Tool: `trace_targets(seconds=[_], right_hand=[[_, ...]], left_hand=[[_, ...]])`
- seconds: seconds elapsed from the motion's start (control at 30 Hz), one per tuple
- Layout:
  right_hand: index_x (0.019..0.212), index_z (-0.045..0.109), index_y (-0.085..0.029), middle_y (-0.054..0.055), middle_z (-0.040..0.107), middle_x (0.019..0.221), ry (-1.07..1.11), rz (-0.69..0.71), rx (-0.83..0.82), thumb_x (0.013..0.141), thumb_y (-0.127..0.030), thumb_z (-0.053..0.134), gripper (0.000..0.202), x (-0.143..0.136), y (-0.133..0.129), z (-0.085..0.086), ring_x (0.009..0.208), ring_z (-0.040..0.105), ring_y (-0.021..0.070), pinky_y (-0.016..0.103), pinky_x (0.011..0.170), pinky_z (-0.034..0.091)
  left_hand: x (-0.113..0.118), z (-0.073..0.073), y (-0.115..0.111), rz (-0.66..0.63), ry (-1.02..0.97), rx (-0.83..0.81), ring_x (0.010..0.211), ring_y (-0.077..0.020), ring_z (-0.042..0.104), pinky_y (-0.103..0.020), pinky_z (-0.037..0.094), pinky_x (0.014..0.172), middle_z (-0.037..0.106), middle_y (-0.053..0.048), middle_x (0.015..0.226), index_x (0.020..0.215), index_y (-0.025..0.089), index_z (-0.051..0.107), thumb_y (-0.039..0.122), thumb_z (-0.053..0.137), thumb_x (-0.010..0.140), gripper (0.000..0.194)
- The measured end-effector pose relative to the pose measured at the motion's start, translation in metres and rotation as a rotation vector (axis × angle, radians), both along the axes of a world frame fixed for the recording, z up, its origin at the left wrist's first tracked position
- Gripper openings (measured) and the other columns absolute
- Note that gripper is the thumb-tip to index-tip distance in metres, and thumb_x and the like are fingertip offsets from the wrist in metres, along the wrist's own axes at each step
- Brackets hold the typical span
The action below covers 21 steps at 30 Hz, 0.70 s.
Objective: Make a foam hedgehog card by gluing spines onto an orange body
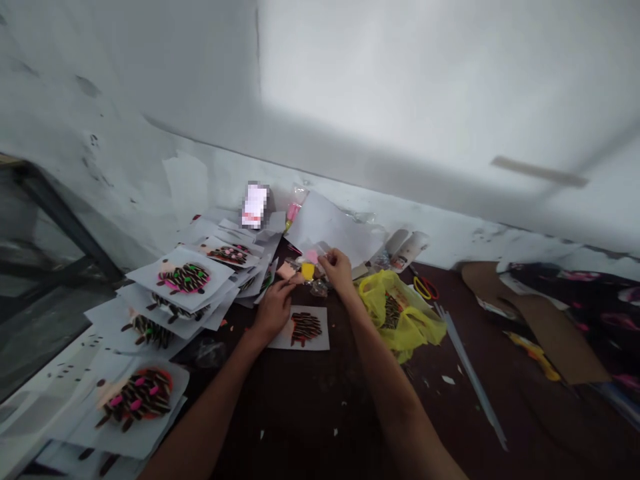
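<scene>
The left hand (pixel 273 308) pinches a small pink scrap (pixel 287 271); the right hand (pixel 337 268), at its 2 o'clock, closes its fingers on a yellow piece (pixel 308 271). A striped paper card (pixel 302 328) lies at 6 o'clock, a yellow bag (pixel 400 313) at 3 o'clock, stacked cards (pixel 185 279) at 9 o'clock

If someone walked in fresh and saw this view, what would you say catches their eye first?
Probably the fanned stack of white sheets at the left, each bearing a dark striped shape with pink and green spots. Next, both hands meet at the middle of the dark table: the left hand and right hand work at small pink and yellow pieces above one more decorated sheet. A crumpled yellow bag lies just right of them.
</scene>
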State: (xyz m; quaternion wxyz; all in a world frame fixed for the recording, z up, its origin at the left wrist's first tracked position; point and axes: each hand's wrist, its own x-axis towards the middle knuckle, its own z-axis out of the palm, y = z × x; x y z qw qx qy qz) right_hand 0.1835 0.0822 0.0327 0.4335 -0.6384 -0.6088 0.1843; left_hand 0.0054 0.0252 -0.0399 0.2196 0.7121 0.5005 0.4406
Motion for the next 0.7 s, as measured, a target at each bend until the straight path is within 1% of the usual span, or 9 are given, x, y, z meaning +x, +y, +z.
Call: trace_targets(seconds=[0.07,0.1,0.17,0.23,0.27,0.33,0.43,0.57,0.7], right_hand=[[0.066,0.051,-0.021,-0.007,0.044,0.058,0.176,0.072,-0.009,0.074,-0.035,0.063,0.020,0.001,-0.013,-0.001,0.057,0.041,0.0112,0.023,0.057,0.034],[0.066,0.052,-0.020,-0.007,0.045,0.058,0.252,0.126,-0.008,0.073,-0.036,0.065,0.022,-0.001,-0.020,-0.001,0.058,0.041,0.0108,0.023,0.057,0.035],[0.067,0.055,-0.020,-0.006,0.049,0.060,0.373,0.219,-0.018,0.070,-0.039,0.070,0.025,-0.006,-0.037,-0.003,0.058,0.043,0.0107,0.023,0.056,0.036],[0.070,0.059,-0.020,-0.004,0.056,0.063,0.462,0.289,-0.057,0.069,-0.042,0.074,0.027,-0.010,-0.053,-0.005,0.059,0.047,0.0114,0.024,0.056,0.038],[0.074,0.062,-0.020,-0.003,0.059,0.065,0.512,0.301,-0.081,0.068,-0.043,0.076,0.027,-0.011,-0.060,-0.005,0.060,0.049,0.0122,0.024,0.057,0.039],[0.085,0.068,-0.021,-0.002,0.061,0.065,0.607,0.285,-0.121,0.072,-0.048,0.075,0.031,-0.010,-0.072,-0.008,0.059,0.051,0.0130,0.025,0.055,0.040],[0.086,0.072,-0.020,-0.002,0.062,0.062,0.693,0.250,-0.148,0.073,-0.050,0.075,0.032,-0.003,-0.082,-0.012,0.056,0.052,0.0122,0.025,0.054,0.041],[0.084,0.074,-0.021,-0.001,0.066,0.066,0.780,0.273,-0.171,0.068,-0.041,0.080,0.026,0.002,-0.090,-0.020,0.058,0.056,0.0120,0.024,0.056,0.043],[0.087,0.075,-0.022,0.000,0.072,0.076,0.859,0.321,-0.191,0.066,-0.034,0.079,0.024,-0.005,-0.093,-0.026,0.065,0.061,0.0128,0.023,0.060,0.044]], left_hand=[[0.005,0.011,-0.001,-0.036,-0.235,-0.040,0.109,-0.0238,0.063,-0.045,0.049,0.102,0.069,-0.009,0.111,0.108,0.020,0.070,0.016,0.057,0.085,0.027],[0.008,0.017,-0.001,-0.078,-0.388,-0.092,0.106,-0.0229,0.064,-0.043,0.051,0.098,0.070,-0.009,0.111,0.112,0.018,0.068,0.024,0.060,0.087,0.027],[0.013,0.031,-0.001,-0.185,-0.703,-0.290,0.088,-0.0196,0.069,-0.038,0.058,0.083,0.071,-0.008,0.105,0.118,0.015,0.063,0.038,0.066,0.084,0.041],[0.017,0.041,0.000,-0.253,-0.888,-0.467,0.070,-0.0156,0.067,-0.032,0.059,0.069,0.071,-0.005,0.088,0.106,0.013,0.065,0.049,0.071,0.078,0.047],[0.018,0.044,0.000,-0.244,-0.943,-0.522,0.062,-0.0139,0.065,-0.029,0.058,0.063,0.070,-0.003,0.079,0.098,0.012,0.066,0.052,0.076,0.072,0.048],[0.019,0.048,0.002,-0.194,-1.000,-0.584,0.051,-0.0117,0.060,-0.025,0.055,0.052,0.066,0.001,0.065,0.084,0.013,0.066,0.052,0.083,0.061,0.049],[0.021,0.047,0.001,-0.153,-1.021,-0.631,0.046,-0.0109,0.058,-0.022,0.051,0.045,0.064,0.003,0.058,0.076,0.014,0.065,0.050,0.087,0.051,0.050],[0.025,0.043,-0.002,-0.167,-1.019,-0.649,0.045,-0.0105,0.056,-0.024,0.052,0.046,0.063,0.003,0.057,0.076,0.013,0.066,0.051,0.087,0.047,0.052],[0.025,0.039,-0.001,-0.145,-1.009,-0.608,0.046,-0.0109,0.056,-0.024,0.052,0.047,0.063,0.003,0.058,0.073,0.014,0.065,0.054,0.086,0.051,0.051]])
